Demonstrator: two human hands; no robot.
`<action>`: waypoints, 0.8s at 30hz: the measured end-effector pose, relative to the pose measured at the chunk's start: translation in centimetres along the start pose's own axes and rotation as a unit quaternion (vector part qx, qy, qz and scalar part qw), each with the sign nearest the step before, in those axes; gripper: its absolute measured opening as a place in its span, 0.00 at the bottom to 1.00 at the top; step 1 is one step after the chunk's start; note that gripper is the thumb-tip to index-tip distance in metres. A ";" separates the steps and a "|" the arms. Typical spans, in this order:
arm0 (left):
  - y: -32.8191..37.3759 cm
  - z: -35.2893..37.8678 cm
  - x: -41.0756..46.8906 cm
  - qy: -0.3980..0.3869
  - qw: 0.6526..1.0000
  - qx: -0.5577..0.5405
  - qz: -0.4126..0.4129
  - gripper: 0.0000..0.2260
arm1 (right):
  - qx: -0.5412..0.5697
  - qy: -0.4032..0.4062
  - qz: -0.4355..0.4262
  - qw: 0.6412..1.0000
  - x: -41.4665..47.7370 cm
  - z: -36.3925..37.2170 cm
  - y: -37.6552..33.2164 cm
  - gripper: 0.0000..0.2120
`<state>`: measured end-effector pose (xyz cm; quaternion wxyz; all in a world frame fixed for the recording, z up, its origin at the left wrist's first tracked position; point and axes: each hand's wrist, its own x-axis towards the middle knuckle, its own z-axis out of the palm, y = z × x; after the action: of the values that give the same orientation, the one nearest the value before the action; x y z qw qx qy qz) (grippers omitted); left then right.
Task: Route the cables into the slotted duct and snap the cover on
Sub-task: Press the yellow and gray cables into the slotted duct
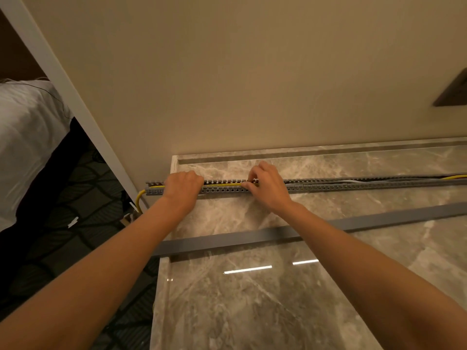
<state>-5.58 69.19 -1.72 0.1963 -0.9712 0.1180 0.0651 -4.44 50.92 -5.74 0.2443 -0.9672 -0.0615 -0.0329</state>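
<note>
Yellow cable point(227, 184) should feel light and springy, the slotted duct point(222, 190) thin-walled and bendable; your left grip point(183, 186) curls over the duct, your right grip point(267, 188) pinches the cable.

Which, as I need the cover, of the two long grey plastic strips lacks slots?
The smooth grey plastic strip nearer the person, under both forearms; the grey duct by the wall is slotted.

free: bare counter point(240, 215) between duct point(353, 186) and cover point(252, 238) | blocked: wall point(252, 97) close behind duct
</note>
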 end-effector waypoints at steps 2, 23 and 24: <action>1.9 -1.0 0.4 0.019 0.999 -0.010 0.039 0.13 | -0.020 0.001 -0.007 1.000 -0.3 -0.7 0.8 0.12; 5.9 -2.0 1.5 0.038 0.993 -0.106 0.039 0.11 | -0.088 -0.037 -0.023 0.995 -1.4 -2.4 2.9 0.11; 6.1 -2.2 1.5 0.035 0.994 -0.101 0.035 0.11 | -0.098 -0.030 -0.027 0.994 -1.5 -2.7 3.3 0.12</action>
<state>-5.50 62.58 -2.17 0.0909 -0.9831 0.1511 0.0494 -5.57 46.64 -5.08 0.1454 -0.9850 -0.0910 -0.0165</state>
